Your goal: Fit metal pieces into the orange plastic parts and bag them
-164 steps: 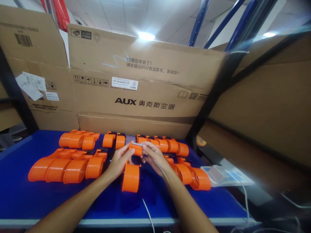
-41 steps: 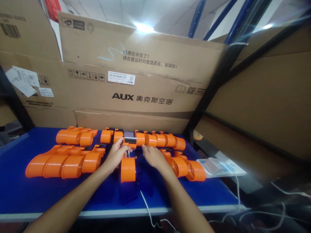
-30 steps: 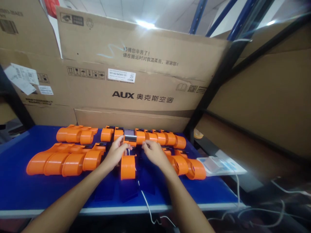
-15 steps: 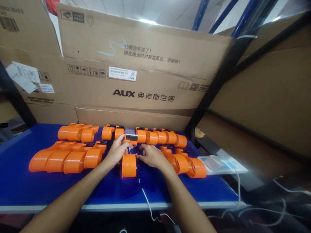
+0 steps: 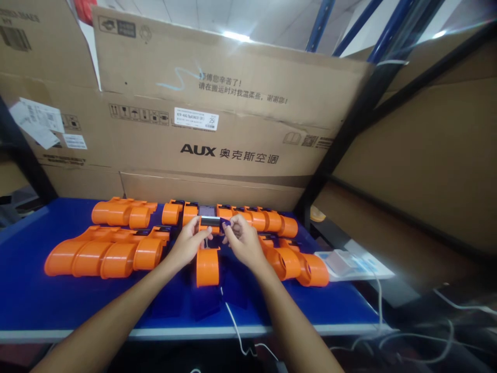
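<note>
My left hand grips the left end of an orange plastic part with a black strip along its top, which looks like the head of a tape dispenser. My right hand is closed in a pinch on a small dark blue flat piece at the strip's right end. Just below and nearer to me sits an orange ring-shaped body; I cannot tell whether it is joined to the held part. Behind my hands lies a small grey-screened device.
Similar orange pieces stand in rows, a front-left group, a back-left group and a right group. A white tray lies at right. A white cable crosses the blue table's front edge. Cardboard walls the back.
My right hand has moved up to the right end of the black strip and now pinches a dark blue piece there. The left hand keeps its grip, nearly still.
</note>
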`<state>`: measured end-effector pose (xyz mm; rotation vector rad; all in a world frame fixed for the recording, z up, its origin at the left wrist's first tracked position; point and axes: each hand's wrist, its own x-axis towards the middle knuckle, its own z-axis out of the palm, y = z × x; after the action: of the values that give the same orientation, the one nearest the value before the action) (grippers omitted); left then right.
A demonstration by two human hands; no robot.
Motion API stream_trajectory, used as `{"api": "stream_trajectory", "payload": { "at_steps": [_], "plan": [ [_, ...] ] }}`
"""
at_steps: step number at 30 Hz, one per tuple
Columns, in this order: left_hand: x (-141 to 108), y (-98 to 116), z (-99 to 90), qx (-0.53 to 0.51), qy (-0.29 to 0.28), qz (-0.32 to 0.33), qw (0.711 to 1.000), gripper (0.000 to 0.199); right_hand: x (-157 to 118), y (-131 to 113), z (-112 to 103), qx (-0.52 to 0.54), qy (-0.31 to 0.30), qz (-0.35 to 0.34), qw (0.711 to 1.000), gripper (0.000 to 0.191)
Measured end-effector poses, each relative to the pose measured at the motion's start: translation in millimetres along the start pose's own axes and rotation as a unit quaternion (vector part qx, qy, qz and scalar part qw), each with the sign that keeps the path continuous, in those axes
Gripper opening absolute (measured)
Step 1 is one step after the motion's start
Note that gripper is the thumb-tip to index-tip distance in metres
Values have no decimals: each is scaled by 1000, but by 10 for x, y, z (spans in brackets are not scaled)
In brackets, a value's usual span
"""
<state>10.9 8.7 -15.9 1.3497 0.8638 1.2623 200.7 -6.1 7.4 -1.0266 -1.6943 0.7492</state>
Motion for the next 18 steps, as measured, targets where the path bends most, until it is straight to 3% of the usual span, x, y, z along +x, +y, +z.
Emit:
{"api": "stream_trajectory", "payload": {
  "at_steps": [3,18],
  "plan": [
    [5,0,4,-5,8,12,1000,38,-12,10,34,8,-11,-13,1000,27],
    [-7,19,17,-1,0,14,1000,38,-6,-48,-3,-145,-26,-52,988,26]
  ]
}}
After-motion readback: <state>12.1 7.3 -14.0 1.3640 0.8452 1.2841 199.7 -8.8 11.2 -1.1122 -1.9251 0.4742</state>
